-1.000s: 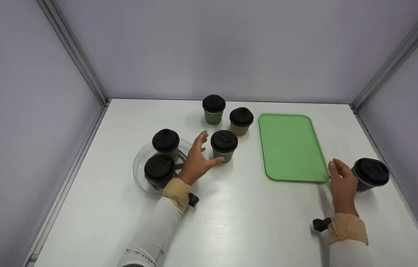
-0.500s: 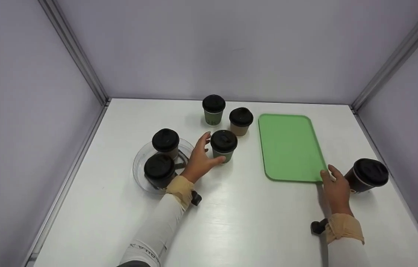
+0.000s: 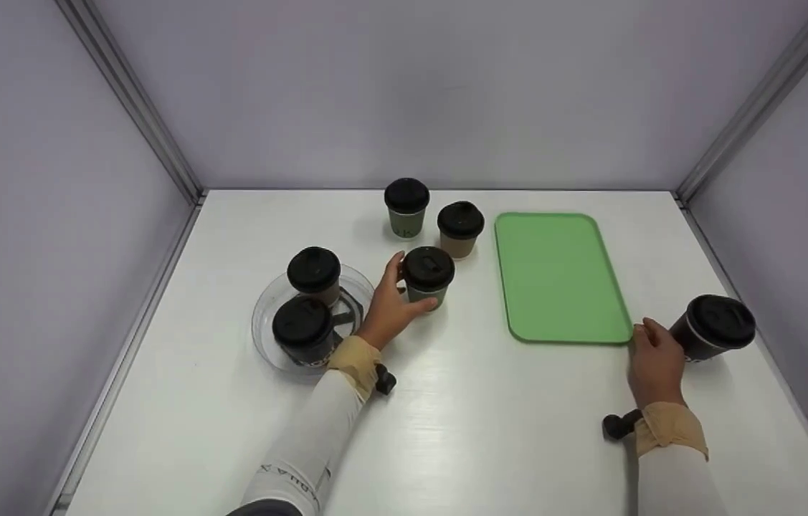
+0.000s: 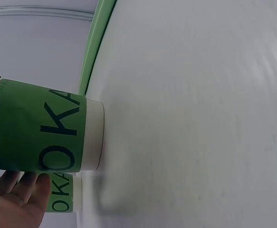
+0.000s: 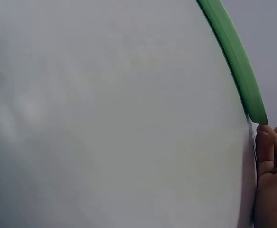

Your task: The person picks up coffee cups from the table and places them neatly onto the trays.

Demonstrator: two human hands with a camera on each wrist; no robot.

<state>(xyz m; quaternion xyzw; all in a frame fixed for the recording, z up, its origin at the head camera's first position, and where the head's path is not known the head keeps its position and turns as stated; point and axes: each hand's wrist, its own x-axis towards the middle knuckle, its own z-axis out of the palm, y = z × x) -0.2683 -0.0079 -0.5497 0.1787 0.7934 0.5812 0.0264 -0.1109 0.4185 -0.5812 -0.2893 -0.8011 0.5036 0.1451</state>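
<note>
My left hand (image 3: 393, 312) grips a green paper coffee cup (image 3: 426, 276) with a black lid, standing upright mid-table. Thumb and fingers lie on opposite sides of it; in the left wrist view its green sleeve (image 4: 39, 128) bears dark letters. At the near right corner of the green tray (image 3: 561, 279) is my right hand (image 3: 658, 365), fingertips right at the rim. The right wrist view shows loosely bent fingers (image 5: 265, 147) against the tray corner (image 5: 258, 114), the thumb apart from it. Close beside that hand's right side stands a dark lidded coffee cup (image 3: 715, 326).
A clear round plate (image 3: 260, 322) at the left carries two lidded cups, a brown one (image 3: 314, 271) and a dark one (image 3: 303, 330). Behind the held cup stand another green cup (image 3: 406, 208) and a brown cup (image 3: 459, 229). Panel walls border the table's back and sides.
My left hand has moved slightly right and closed in around the green cup. The right hand has come in to the tray's near corner, away from the dark cup. The cups and tray stay put.
</note>
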